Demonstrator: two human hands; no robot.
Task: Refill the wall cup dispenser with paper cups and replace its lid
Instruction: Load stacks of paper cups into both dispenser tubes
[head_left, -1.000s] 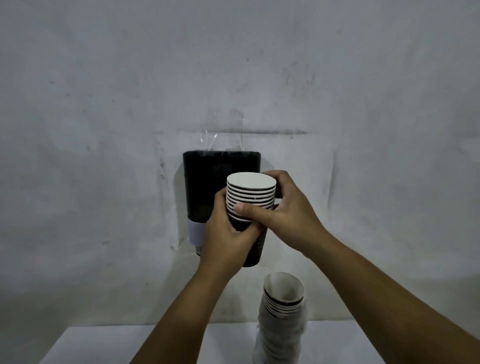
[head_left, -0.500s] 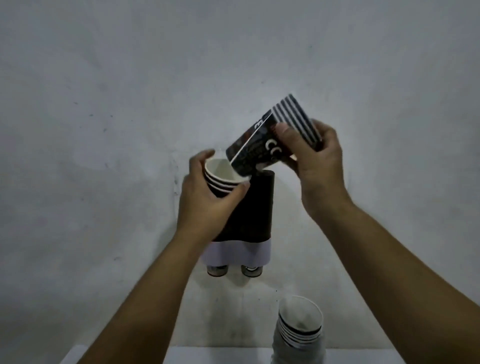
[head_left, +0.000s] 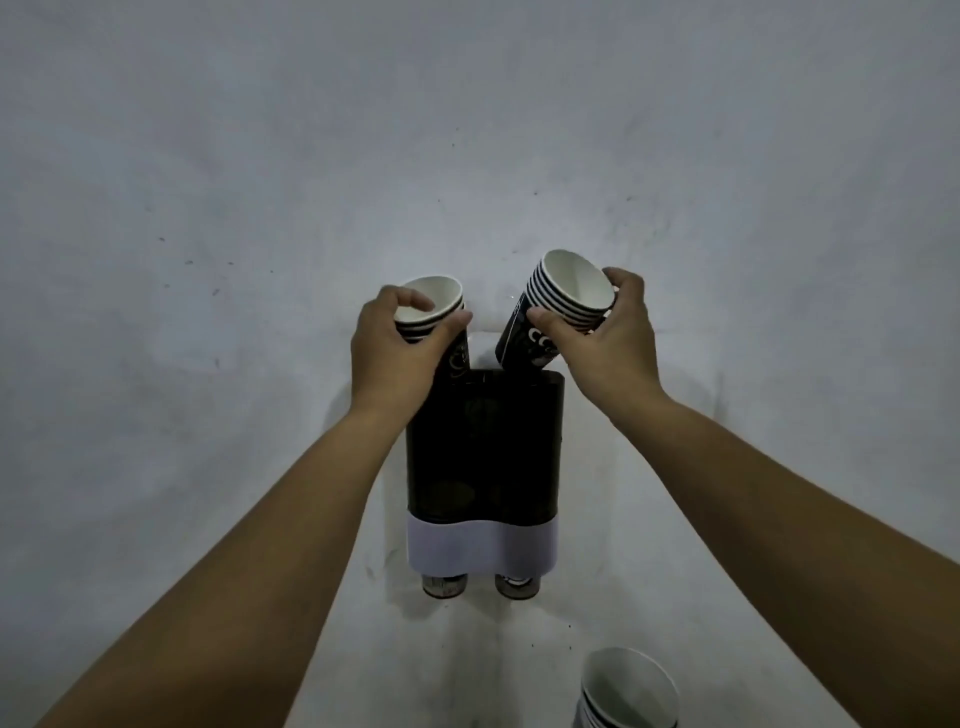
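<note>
Now each hand grips a cup stack, left (head_left: 387, 353) and right (head_left: 608, 345), above the open dispenser (head_left: 485, 447).

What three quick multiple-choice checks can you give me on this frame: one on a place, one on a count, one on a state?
1. Where is the third stack of paper cups, the one no hand holds?
A. Lower right of the view
B. On top of the dispenser
C. Upper left of the view

2. How many cup bottoms poke out below the dispenser's white band?
A. None
B. Two
C. Four

3. What state is the top of the dark wall dispenser in?
A. Lidded
B. Open, no lid on it
C. Taped over

Answers:
1 A: the loose stack of white-lined paper cups sits at the lower right corner.
2 B: two cup bottoms show under the white band.
3 B: the dark wall dispenser is open on top, with the left hand and right hand each gripping a cup stack over it.
</note>
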